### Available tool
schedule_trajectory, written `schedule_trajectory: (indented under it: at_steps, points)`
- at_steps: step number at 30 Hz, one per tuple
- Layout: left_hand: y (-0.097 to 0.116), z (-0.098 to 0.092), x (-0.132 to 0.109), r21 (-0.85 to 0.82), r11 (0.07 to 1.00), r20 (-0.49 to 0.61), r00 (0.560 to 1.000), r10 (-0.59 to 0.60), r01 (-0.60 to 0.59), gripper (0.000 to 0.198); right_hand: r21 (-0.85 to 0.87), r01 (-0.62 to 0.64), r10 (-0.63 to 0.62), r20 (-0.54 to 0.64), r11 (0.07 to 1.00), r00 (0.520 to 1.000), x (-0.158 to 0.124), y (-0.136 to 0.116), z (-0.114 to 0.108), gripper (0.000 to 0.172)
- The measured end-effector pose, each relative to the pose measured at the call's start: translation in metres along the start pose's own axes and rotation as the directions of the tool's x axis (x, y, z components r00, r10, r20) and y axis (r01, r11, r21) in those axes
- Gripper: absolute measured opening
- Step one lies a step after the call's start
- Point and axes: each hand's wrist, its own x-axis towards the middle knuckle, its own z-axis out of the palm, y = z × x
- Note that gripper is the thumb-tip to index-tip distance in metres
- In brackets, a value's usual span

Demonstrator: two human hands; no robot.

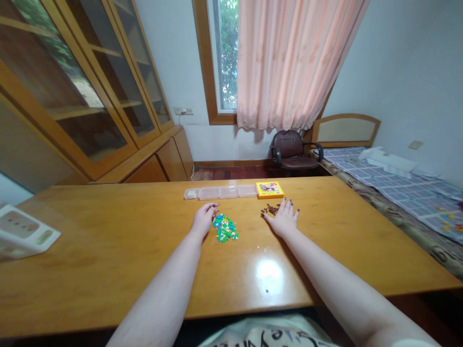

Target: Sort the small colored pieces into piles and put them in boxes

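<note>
While the right hand [285, 221] splays its fingers over tiny brown pieces [269, 209], the left hand [203, 219] curls its own beside multicoloured pieces [224, 229], pinch unclear; they look light, hard, skittery, best taken edgewise!

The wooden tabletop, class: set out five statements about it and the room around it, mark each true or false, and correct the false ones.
1. Brown pieces lie between the thumb and fingers of the right hand. True.
2. The left hand is on the yellow box. False: it is beside the multicoloured pile.
3. The box sits at the left end of the row of clear plastic trays. False: it is at the right end.
4. The curtain is pink. True.
5. The brown pieces are mixed into the multicoloured pile. False: they lie apart.
</note>
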Motion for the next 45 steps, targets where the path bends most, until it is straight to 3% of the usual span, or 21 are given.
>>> schedule_trajectory:
  at_steps: [7,14,19,21,22,23,24,25,32,36,40,42,45]
  points:
    - [-0.003,0.000,0.002,0.021,1.000,0.038,0.999,-0.022,0.021,0.036,0.004,-0.106,0.106,0.020,0.994,0.994,0.019,-0.022,0.002,0.113]
    - [-0.003,0.000,0.000,0.040,0.999,0.051,0.999,-0.017,0.015,0.037,-0.013,-0.168,0.168,0.016,0.986,0.986,0.040,-0.022,-0.003,0.102]
    - [-0.005,0.001,0.001,0.063,0.998,0.061,0.998,-0.007,0.003,0.035,-0.002,-0.164,0.163,-0.107,0.986,0.981,0.018,-0.026,-0.009,0.096]
    - [-0.005,0.002,0.001,0.069,0.998,0.064,0.998,-0.011,0.007,0.035,-0.042,0.046,-0.048,-0.053,0.998,0.997,-0.003,-0.030,-0.008,0.087]
    - [-0.005,0.002,0.002,0.072,0.997,0.063,0.998,-0.014,0.009,0.034,-0.053,0.227,-0.228,-0.014,0.972,0.974,-0.015,-0.032,-0.008,0.083]
    - [-0.005,0.003,0.002,0.075,0.997,0.062,0.998,-0.016,0.012,0.034,-0.047,0.390,-0.389,0.032,0.920,0.921,-0.024,-0.033,-0.007,0.079]
    - [-0.005,0.003,0.002,0.076,0.997,0.063,0.998,-0.018,0.013,0.033,-0.027,0.502,-0.498,0.091,0.865,0.862,-0.032,-0.034,-0.007,0.075]
    - [-0.005,0.003,0.002,0.076,0.997,0.064,0.998,-0.019,0.014,0.033,-0.008,0.532,-0.527,0.127,0.847,0.840,-0.037,-0.034,-0.007,0.072]
    - [-0.004,0.003,-0.001,0.071,0.997,0.077,0.997,-0.024,0.018,0.033,-0.028,0.348,-0.334,0.222,0.937,0.916,-0.022,-0.035,-0.014,0.073]
    - [-0.003,0.002,-0.002,0.086,0.996,0.070,0.997,-0.015,0.009,0.032,-0.068,0.348,-0.329,0.199,0.935,0.923,-0.026,-0.036,-0.015,0.077]
    - [-0.001,0.003,-0.001,0.108,0.994,0.082,0.997,-0.013,0.005,0.033,-0.177,0.092,-0.064,0.158,0.980,0.985,-0.041,-0.033,-0.008,0.096]
    - [0.000,0.003,-0.002,0.116,0.993,0.089,0.996,-0.020,0.010,0.033,-0.199,0.030,0.009,0.194,0.980,0.981,-0.043,-0.031,-0.004,0.101]
    - [0.001,0.003,-0.002,0.124,0.992,0.091,0.996,-0.020,0.009,0.032,-0.181,0.055,-0.011,0.234,0.982,0.972,-0.035,-0.031,-0.002,0.100]
